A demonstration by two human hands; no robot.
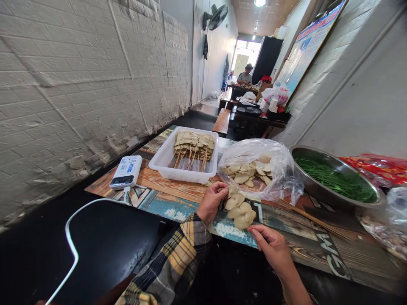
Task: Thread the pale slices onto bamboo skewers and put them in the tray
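A skewer of pale, flat slices (240, 209) is stretched between my hands above the table's front edge. My left hand (212, 202) pinches its far end at the topmost slice. With thumb and fingers closed, my right hand (270, 243) grips the thin stick at the near end. Just beyond them, a clear plastic bag (282, 169) lies open with loose slices (246, 171) of the same kind inside. Behind my left hand, a white plastic tray (159, 163) holds stacked finished skewers (193, 146), their sticks pointing toward me.
Bare bamboo sticks (313, 218) lie right of my hands. A steel bowl (378, 201) of green vegetables stands at the right, near a red package (378, 167). A white power bank (127, 171) with a cable (68, 237) sits left. Another person (244, 76) sits far back.
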